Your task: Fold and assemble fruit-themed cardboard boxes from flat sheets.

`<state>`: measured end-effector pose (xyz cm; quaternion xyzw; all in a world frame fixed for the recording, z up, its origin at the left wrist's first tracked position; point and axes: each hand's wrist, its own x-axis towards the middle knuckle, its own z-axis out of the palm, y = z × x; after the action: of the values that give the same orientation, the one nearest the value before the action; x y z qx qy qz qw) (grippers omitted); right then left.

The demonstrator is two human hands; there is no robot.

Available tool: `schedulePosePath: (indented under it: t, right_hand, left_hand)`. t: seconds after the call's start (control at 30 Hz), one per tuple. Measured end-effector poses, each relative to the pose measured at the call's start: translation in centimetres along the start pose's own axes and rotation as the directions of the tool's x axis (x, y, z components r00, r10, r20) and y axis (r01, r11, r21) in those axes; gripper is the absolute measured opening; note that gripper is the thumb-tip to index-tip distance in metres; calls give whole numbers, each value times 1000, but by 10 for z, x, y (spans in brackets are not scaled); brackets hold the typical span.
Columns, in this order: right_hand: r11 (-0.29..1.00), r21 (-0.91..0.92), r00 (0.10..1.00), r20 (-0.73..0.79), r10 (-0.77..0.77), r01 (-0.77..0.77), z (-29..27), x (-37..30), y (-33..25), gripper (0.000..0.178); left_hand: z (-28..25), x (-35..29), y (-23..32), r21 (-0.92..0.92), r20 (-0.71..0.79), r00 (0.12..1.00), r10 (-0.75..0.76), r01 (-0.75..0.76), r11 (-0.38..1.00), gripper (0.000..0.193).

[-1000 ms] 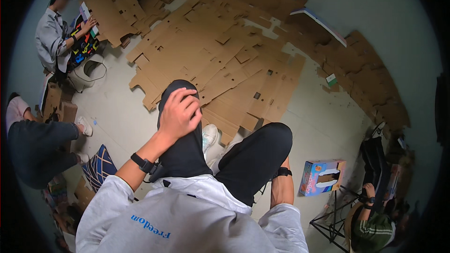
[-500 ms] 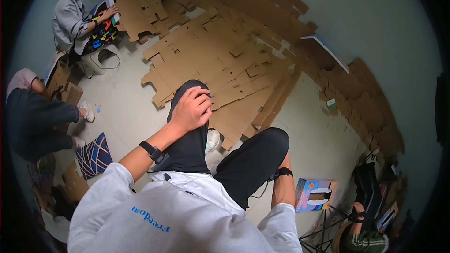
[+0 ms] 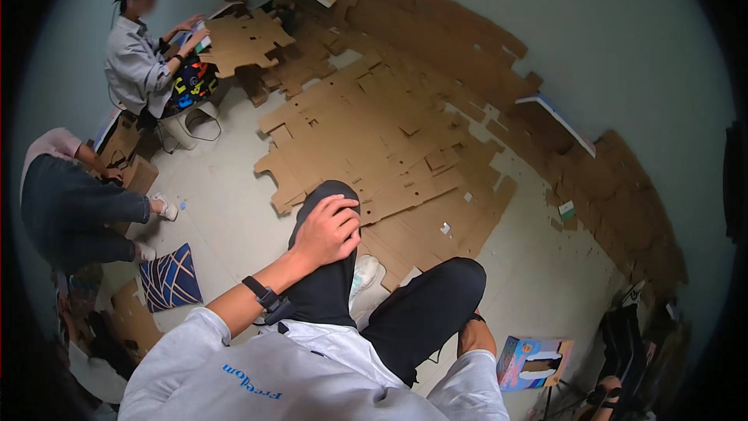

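Observation:
My left hand (image 3: 328, 231) lies over my left knee, its slightly bent fingers draped on the black trouser leg and holding nothing. A black strap with a small dark device (image 3: 268, 298) sits on that wrist. My right forearm (image 3: 476, 338) drops beside my right thigh, and the thigh and knee hide the hand. In front of my knees, flattened brown cardboard sheets (image 3: 374, 140) lie overlapped on the floor. One of my white shoes (image 3: 366, 276) shows between my legs at the near edge of the cardboard.
A co-worker (image 3: 144, 62) sits on a stool at far left, hands at a cardboard sheet (image 3: 245, 39). Another bends at left near a blue patterned cushion (image 3: 171, 278). At right are a colourful box (image 3: 535, 362) and another person's legs (image 3: 621, 341). Cardboard pieces (image 3: 623, 203) line the wall.
My view has tilted upward, so the scene sits lower in the picture. My left hand stays on the knee. The far-left co-worker's cardboard sheet is tilted flatter, and both their hands now show.

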<state>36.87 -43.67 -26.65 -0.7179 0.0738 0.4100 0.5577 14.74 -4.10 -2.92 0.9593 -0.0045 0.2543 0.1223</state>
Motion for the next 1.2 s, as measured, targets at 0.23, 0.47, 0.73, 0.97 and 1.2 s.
schedulePosePath:
  t: [0.23, 0.47, 0.73, 0.97, 1.2]
  right_hand:
    - [950, -136, 951, -172, 256, -280, -24, 77, 77, 29]
    - [887, -114, 888, -169, 428, -448, -22, 128, 118, 31]
    - [950, -286, 992, -28, 126, -128, -13, 109, 30, 36]
    - [947, -281, 982, -57, -181, 158, -4, 34, -119, 39]
    - [897, -216, 903, -110, -415, 386, -41, -102, -319, 31]
  left_hand:
    - [1, 12, 2, -9, 41, 998, -53, 53, 999, 7]
    - [-16, 11, 13, 46, 47, 997, -66, 64, 997, 9]
    - [-21, -2, 11, 126, -7, 994, -105, 105, 986, 9]
    - [-6, -5, -18, 90, -1, 995, -99, 99, 991, 8]
    - [-8, -21, -37, 79, -59, 990, -125, 130, 988, 9]
